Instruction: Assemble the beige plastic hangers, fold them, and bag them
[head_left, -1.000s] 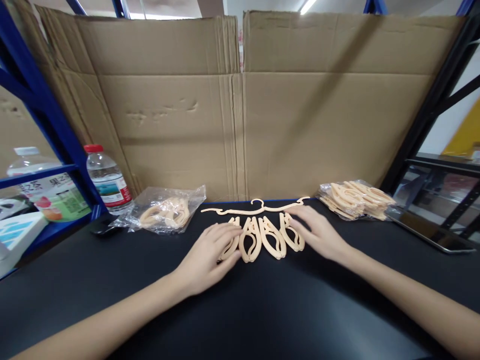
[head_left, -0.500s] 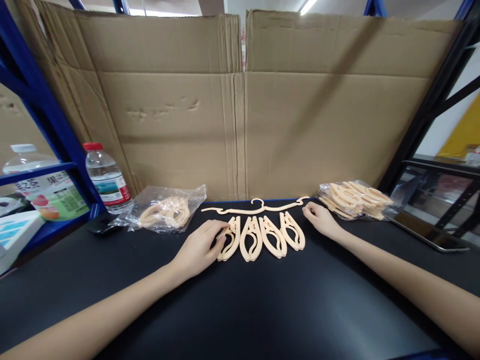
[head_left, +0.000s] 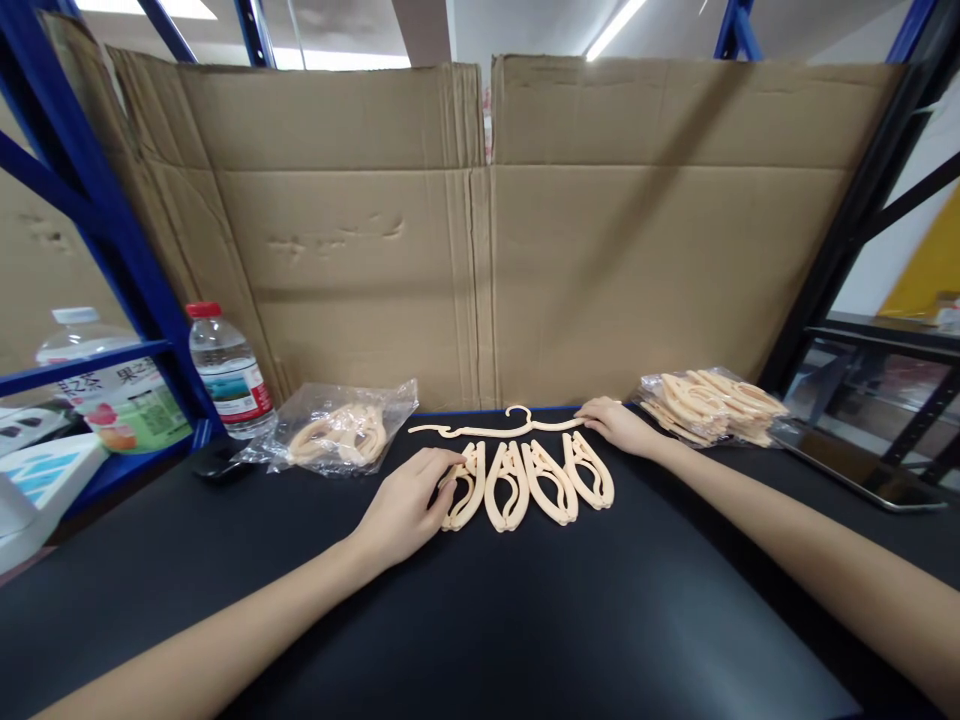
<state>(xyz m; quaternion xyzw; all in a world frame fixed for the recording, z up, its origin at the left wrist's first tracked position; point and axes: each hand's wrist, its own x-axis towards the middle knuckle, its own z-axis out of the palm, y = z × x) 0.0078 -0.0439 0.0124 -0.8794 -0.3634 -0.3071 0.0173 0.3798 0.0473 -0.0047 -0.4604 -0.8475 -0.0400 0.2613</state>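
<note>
Several folded peach plastic hangers (head_left: 529,482) lie side by side on the black table (head_left: 525,620). My left hand (head_left: 405,502) rests at the leftmost one, fingers curled with the tips on it. Behind the row lies an unfolded peach hanger (head_left: 495,427). My right hand (head_left: 619,424) has its fingers closed over the right end of that hanger, hiding the tip.
A clear bag of folded hangers (head_left: 336,436) lies at the back left, a stack of bagged hangers (head_left: 709,401) at the back right. A water bottle (head_left: 230,372) stands by the blue rack (head_left: 90,240). Cardboard sheets (head_left: 487,230) wall the back. A dark tablet (head_left: 862,465) lies far right.
My right hand left the rightmost folded hanger, went toward the back right, then came onto the unfolded hanger's right end. My left hand drew back slightly, fingers curling.
</note>
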